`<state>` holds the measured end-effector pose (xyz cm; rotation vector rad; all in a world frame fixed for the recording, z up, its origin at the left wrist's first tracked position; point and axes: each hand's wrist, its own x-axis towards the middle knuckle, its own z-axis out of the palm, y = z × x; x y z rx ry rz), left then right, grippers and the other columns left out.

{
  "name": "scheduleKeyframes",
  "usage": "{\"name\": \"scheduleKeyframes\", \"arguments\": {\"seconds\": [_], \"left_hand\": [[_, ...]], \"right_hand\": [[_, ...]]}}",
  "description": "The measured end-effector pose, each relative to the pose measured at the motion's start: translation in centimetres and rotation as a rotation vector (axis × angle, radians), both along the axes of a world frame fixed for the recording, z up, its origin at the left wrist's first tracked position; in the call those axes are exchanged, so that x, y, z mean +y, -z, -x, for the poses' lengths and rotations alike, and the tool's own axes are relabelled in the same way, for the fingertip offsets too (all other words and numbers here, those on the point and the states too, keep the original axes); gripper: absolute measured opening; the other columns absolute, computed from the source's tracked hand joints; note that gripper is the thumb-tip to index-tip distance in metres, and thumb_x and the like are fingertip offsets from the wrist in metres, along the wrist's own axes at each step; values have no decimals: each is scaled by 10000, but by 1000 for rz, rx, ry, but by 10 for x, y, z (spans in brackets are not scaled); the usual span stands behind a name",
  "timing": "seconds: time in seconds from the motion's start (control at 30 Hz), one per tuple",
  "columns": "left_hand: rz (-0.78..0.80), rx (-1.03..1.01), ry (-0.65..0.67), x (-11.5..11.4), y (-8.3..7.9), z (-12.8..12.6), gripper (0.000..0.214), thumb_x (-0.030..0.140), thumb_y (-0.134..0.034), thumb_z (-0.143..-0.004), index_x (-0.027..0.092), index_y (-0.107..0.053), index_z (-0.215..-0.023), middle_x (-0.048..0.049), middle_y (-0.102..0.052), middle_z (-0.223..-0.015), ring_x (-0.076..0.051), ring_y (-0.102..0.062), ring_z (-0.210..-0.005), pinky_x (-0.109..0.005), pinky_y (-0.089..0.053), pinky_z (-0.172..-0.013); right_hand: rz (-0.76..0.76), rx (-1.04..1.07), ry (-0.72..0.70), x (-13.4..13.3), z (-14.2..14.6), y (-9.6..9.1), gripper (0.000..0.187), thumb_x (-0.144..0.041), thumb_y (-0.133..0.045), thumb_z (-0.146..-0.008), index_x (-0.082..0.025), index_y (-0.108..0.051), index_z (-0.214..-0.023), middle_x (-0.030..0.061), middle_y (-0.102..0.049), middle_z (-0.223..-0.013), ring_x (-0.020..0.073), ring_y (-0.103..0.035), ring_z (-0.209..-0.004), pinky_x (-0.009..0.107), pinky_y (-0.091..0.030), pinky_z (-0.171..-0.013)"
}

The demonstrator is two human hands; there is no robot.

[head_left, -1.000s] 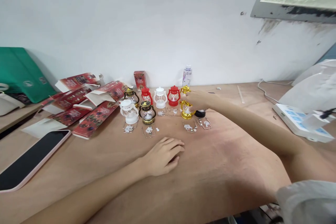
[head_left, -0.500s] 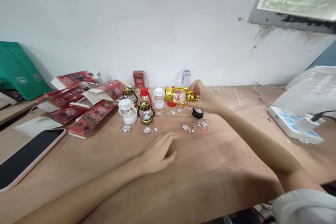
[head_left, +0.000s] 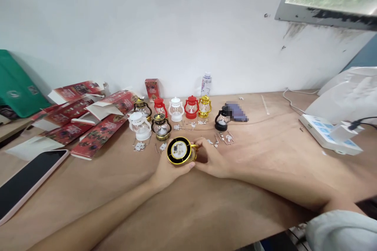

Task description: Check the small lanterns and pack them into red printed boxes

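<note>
My left hand (head_left: 166, 170) holds the gold lantern (head_left: 179, 151) near its round bottom, and my right hand (head_left: 213, 160) holds the other end. It's tipped over the tabletop (head_left: 188, 215), bottom facing me, top pointing toward my right hand.

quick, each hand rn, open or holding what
Left hand: closed, holding the tipped gold lantern.
Right hand: also closed on that lantern.

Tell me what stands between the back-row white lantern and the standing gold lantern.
In the head view, one red lantern stands between the back-row white lantern and the standing gold lantern.
</note>
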<state>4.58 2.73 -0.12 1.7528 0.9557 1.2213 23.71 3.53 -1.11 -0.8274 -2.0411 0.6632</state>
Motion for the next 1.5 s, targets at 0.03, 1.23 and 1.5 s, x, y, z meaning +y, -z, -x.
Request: {"name": "scheduleKeyframes", "arguments": {"seconds": [0.03,1.23,1.5], "left_hand": [[-18,-2,-26,-1,-2,-1,446,302,-746,-647,168,-522,-1008,-91,-658,-1035,-242,-635,-997,-444,-494,-952],[-243,143,116,5,2,-2,392,313,-755,-729,175,-598,-1061,-73,-614,-1006,-208,-583,-944,-316,-463,-836],[-261,114,66,6,3,-3,366,315,-747,-731,182,-606,-1042,-59,-594,-970,-200,-563,-920,-298,-455,-806]], "right_hand": [[-190,-67,40,2,-11,0,265,-208,-614,-806,-220,-449,-1012,97,-599,-1081,225,-581,-995,391,-494,-821],[-301,-19,269,3,-46,-25,74,-266,-582,-894,-236,-637,-857,41,-670,-846,195,-626,-818,362,-517,-721],[-586,-110,99,-17,-4,-69,71,-176,-593,-879,-234,-624,-906,63,-653,-962,188,-617,-885,372,-490,-762]]}}
